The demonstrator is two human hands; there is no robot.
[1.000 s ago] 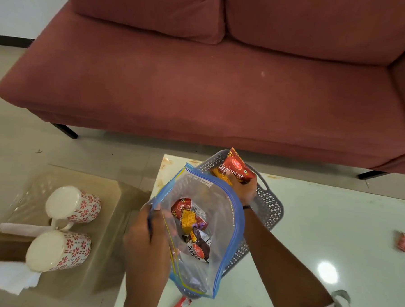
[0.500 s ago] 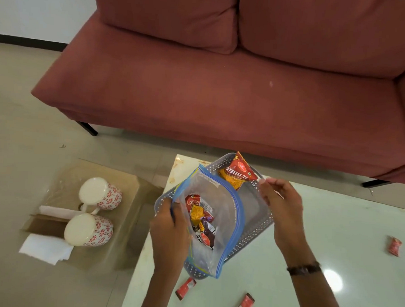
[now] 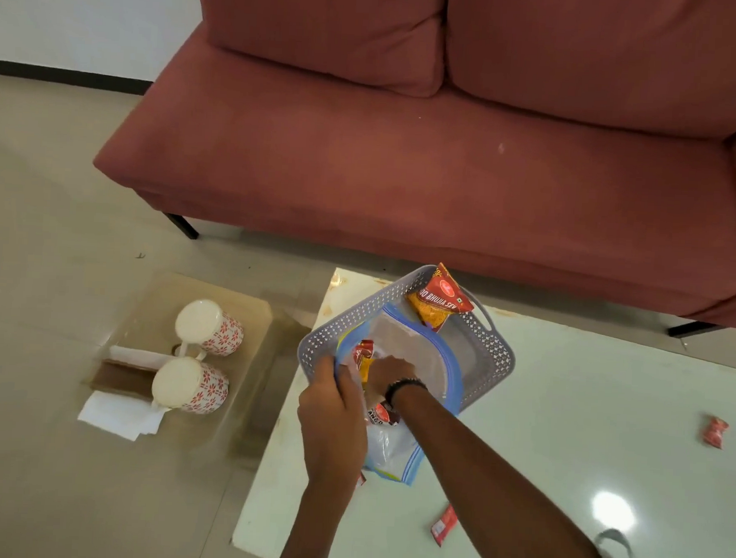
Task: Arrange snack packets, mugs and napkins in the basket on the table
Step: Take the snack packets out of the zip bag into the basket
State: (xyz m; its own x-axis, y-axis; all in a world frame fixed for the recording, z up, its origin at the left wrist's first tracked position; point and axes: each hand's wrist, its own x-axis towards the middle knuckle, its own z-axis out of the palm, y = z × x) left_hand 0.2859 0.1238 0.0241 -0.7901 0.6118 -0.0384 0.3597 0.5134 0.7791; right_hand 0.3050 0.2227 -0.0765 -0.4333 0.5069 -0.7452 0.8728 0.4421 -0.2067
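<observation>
- One red sofa (image 3: 449, 163) behind the basket, filling the background.
- Pale table (image 3: 562, 438) under the basket, which sits at the corner nearest the sofa.
- Grey basket (image 3: 488, 349) holding one snack packet (image 3: 439, 301) propped against the far rim.
- Clear zip bag (image 3: 422, 358) lying half inside the basket, mouth open over the near rim, more packets inside.
- Two mugs (image 3: 208, 328) and napkins (image 3: 116, 415) on the floor, well left of the basket, not yet arranged.
- Left hand (image 3: 333, 422) gripping the bag's blue rim at the basket's near-left edge.
- Right hand (image 3: 389, 376) now reaching into the bag, where half a second ago hovering open above the basket; finger closure hidden, cannot tell.
- Loose sachets (image 3: 445, 525) on the table near and right of the basket.
- Risk: bag slipping off the basket rim and spilling packets if the left grip loosens; basket sliding toward the table edge under the pull.
</observation>
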